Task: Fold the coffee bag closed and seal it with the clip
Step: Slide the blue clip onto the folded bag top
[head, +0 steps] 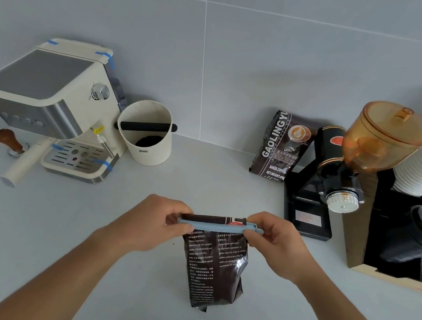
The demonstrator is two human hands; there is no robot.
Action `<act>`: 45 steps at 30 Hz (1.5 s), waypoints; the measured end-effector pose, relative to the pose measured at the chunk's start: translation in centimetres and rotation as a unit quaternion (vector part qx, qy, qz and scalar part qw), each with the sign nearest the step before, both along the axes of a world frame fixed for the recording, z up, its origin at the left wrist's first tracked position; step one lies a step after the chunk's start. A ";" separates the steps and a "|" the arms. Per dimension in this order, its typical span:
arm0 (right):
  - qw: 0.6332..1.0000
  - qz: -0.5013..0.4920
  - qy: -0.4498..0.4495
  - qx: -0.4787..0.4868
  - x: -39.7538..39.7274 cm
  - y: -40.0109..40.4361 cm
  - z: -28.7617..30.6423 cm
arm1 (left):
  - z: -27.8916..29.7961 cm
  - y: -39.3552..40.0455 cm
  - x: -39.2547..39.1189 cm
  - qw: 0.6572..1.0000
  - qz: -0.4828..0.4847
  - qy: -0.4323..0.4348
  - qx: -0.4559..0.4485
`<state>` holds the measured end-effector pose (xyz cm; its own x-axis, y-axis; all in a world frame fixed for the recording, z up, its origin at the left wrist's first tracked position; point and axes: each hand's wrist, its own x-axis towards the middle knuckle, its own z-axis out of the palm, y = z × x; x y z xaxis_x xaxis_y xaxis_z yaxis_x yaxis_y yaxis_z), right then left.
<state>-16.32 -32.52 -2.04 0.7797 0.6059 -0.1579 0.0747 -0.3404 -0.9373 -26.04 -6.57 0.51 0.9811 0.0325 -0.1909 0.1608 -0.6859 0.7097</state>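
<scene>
Clip (217, 226) btwn hands, on bag (216, 264).

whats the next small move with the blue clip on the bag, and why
Probably pinch the clip shut at its right end with the right hand. It already lies across the folded top of the coffee bag, the left hand steadies the other end, and whether the latch has caught cannot be told.

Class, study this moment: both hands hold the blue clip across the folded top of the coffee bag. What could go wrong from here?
1. The clip may not be latched at the right hand; the fold could spring open.
2. Only the left hand and right grip steady the coffee bag; it may tip.
</scene>
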 end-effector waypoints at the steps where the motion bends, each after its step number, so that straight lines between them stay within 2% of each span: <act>1: 1.000 0.008 -0.021 -0.019 0.1 0.0 0.0 | -0.1 -0.1 0.0 1.000 0.003 -0.005 -0.010; 7: 0.979 0.076 -0.163 -0.093 0.6 0.5 0.8 | -0.6 -1.1 0.0 0.999 0.010 -0.040 -0.028; 11: 0.976 0.078 -0.189 -0.070 0.7 0.3 0.6 | -1.0 -1.5 -0.1 0.997 0.010 -0.073 -0.024; 19: 0.989 0.054 -0.126 -0.063 0.5 0.3 0.3 | -1.4 -1.6 -0.3 0.997 0.018 -0.071 -0.026; 26: 0.998 0.011 0.009 -0.057 0.4 -0.4 0.5 | -1.4 -2.3 -1.1 0.991 0.054 -0.052 -0.112; 30: 0.999 -0.017 0.036 -0.034 0.2 -0.6 0.2 | -1.3 -2.9 -1.2 0.983 0.073 -0.049 -0.161; 35: 0.996 -0.050 0.071 -0.001 -0.6 -0.5 0.3 | -2.2 -3.5 -2.1 0.955 0.128 -0.017 -0.266; 39: 0.994 -0.063 0.085 0.005 -1.1 -0.2 0.4 | -3.2 -4.5 -2.4 0.949 0.108 0.031 -0.294; 45: 0.990 -0.084 0.106 0.036 -1.4 0.6 0.6 | -3.9 -5.0 -2.6 0.939 0.160 0.001 -0.304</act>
